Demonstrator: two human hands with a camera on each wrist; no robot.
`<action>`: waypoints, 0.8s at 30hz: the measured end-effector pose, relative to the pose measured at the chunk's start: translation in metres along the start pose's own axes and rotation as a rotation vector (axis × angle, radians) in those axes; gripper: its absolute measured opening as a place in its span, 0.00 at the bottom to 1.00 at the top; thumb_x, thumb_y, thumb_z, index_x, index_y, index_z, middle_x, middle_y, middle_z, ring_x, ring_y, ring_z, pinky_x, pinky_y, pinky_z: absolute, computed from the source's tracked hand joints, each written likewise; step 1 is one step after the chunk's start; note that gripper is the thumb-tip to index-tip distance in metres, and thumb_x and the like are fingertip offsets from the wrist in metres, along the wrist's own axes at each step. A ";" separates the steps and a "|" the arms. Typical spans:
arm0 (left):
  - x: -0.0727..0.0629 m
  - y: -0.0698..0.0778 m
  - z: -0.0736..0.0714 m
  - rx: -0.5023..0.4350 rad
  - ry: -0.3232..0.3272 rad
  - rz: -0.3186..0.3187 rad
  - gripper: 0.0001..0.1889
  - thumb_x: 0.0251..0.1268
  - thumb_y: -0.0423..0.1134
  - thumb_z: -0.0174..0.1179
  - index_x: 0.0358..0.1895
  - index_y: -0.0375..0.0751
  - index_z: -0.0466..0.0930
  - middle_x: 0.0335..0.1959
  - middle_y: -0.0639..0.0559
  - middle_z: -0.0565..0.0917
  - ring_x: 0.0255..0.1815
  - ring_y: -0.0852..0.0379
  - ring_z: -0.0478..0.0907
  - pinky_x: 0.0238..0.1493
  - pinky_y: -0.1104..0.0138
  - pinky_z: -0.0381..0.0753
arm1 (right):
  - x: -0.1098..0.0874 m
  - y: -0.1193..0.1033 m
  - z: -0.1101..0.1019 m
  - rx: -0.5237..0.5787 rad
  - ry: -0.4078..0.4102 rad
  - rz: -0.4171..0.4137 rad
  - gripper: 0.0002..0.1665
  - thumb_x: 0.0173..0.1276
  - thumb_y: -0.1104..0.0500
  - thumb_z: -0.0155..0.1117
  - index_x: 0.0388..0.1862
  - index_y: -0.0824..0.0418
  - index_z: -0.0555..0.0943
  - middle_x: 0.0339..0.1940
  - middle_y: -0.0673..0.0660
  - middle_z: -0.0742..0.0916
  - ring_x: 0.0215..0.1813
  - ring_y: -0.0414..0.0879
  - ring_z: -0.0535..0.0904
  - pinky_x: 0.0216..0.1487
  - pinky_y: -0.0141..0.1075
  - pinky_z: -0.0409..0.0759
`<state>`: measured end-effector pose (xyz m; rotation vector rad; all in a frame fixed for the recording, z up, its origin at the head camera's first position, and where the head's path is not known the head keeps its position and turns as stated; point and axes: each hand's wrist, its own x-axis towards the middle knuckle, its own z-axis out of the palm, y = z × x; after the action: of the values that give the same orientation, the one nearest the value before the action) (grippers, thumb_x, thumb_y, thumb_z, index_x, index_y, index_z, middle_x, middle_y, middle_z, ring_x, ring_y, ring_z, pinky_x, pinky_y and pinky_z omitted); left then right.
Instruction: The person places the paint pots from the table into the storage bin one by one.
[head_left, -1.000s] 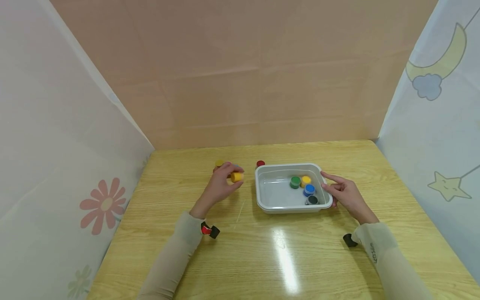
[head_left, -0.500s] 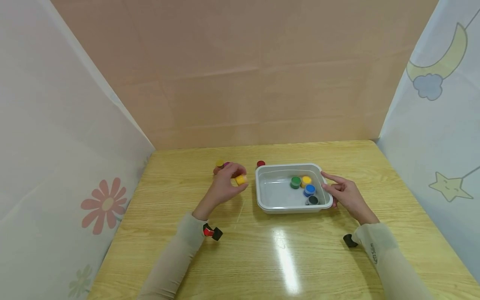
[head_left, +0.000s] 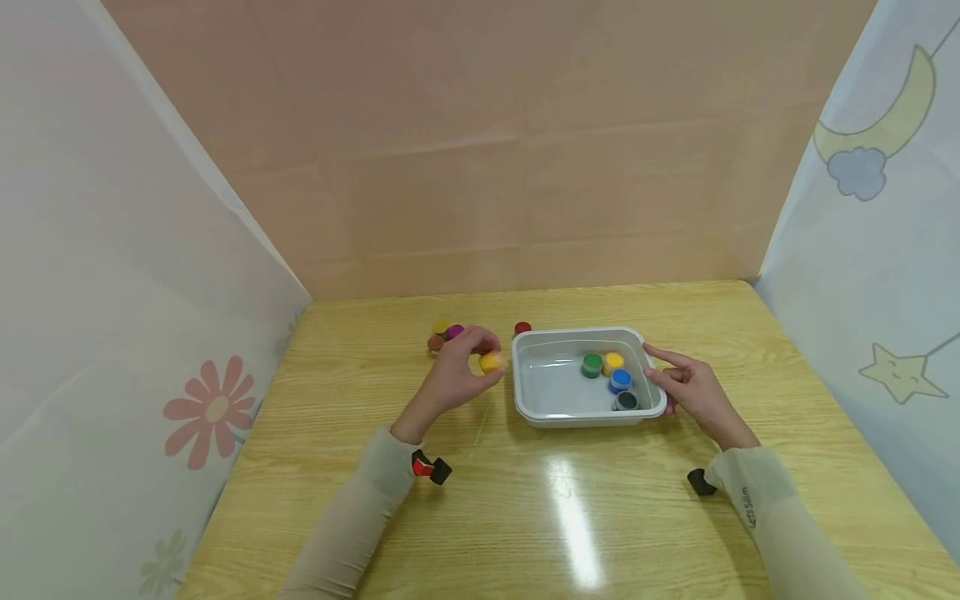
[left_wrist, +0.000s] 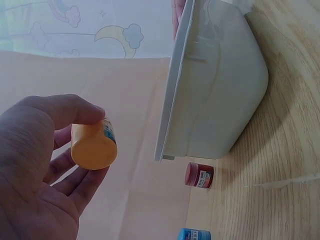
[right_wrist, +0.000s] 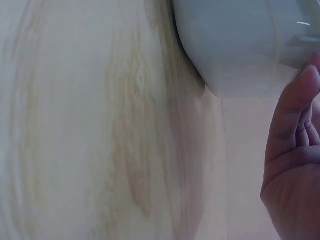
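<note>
Pinching an orange jar (head_left: 491, 362) in the left hand (head_left: 453, 375), just left of a white tray (head_left: 551, 387); gripping the tray's right rim with the right hand (head_left: 693, 390), well apart. Finding inside a green jar (head_left: 592, 364), yellow jar (head_left: 612, 361), blue jar (head_left: 620, 380) and dark jar (head_left: 625, 402). Glimpsing a purple jar (head_left: 455, 331), brown jar (head_left: 436, 342) and yellow-lidded jar (head_left: 440, 327) past the left hand, and a red jar (head_left: 522, 327) partly hidden behind the tray. Meeting a glossy wood-grained table (head_left: 510, 517) beneath, a creased brownish sheet (head_left: 517, 183) behind. Noting smooth, round-cornered tray walls.

I am seeing an orange jar (left_wrist: 94, 147), a white tray (head_left: 551, 387), a yellowish wood-grained desk (head_left: 330, 375) and a pinkish printed flower (head_left: 216, 409).
</note>
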<state>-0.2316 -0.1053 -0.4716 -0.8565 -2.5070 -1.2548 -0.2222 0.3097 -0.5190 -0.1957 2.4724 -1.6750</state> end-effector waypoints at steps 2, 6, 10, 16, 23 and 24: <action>0.000 0.000 0.001 -0.002 -0.001 0.005 0.16 0.57 0.32 0.76 0.46 0.41 0.80 0.44 0.49 0.83 0.46 0.55 0.81 0.55 0.62 0.86 | 0.000 0.000 0.000 0.000 0.000 -0.003 0.38 0.80 0.49 0.60 0.81 0.61 0.63 0.16 0.51 0.82 0.17 0.47 0.75 0.23 0.40 0.80; 0.001 0.001 0.002 0.002 -0.012 0.016 0.16 0.57 0.33 0.76 0.46 0.41 0.80 0.44 0.48 0.84 0.46 0.55 0.81 0.53 0.63 0.86 | 0.000 0.000 0.001 0.000 0.005 -0.015 0.37 0.80 0.50 0.60 0.81 0.62 0.64 0.16 0.50 0.82 0.16 0.46 0.75 0.22 0.39 0.80; 0.002 0.003 0.003 0.014 -0.017 0.026 0.16 0.57 0.33 0.76 0.46 0.40 0.81 0.45 0.48 0.85 0.46 0.54 0.81 0.53 0.62 0.86 | 0.000 0.001 0.001 0.004 0.005 -0.022 0.36 0.80 0.50 0.60 0.80 0.62 0.64 0.16 0.50 0.82 0.16 0.45 0.75 0.22 0.39 0.80; 0.003 0.005 0.008 0.013 -0.017 0.056 0.17 0.57 0.32 0.76 0.49 0.41 0.83 0.46 0.48 0.85 0.47 0.54 0.80 0.52 0.57 0.86 | -0.001 0.001 0.001 -0.001 0.003 -0.014 0.36 0.80 0.50 0.60 0.80 0.62 0.64 0.16 0.50 0.81 0.17 0.44 0.75 0.23 0.39 0.80; 0.006 0.007 0.014 -0.008 -0.037 0.086 0.16 0.63 0.32 0.73 0.54 0.38 0.85 0.49 0.47 0.84 0.48 0.53 0.81 0.52 0.58 0.86 | -0.001 0.000 0.001 -0.001 0.005 -0.013 0.37 0.80 0.49 0.60 0.81 0.62 0.64 0.16 0.49 0.82 0.17 0.44 0.75 0.22 0.39 0.80; 0.006 0.007 0.014 -0.006 -0.040 0.086 0.16 0.64 0.32 0.72 0.55 0.38 0.85 0.50 0.48 0.84 0.48 0.53 0.81 0.53 0.58 0.86 | -0.001 0.000 0.001 -0.001 0.005 -0.014 0.37 0.80 0.49 0.60 0.81 0.62 0.64 0.16 0.50 0.82 0.17 0.44 0.75 0.23 0.39 0.80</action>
<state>-0.2312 -0.0884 -0.4734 -0.9897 -2.4690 -1.2307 -0.2214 0.3091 -0.5192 -0.2102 2.4810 -1.6820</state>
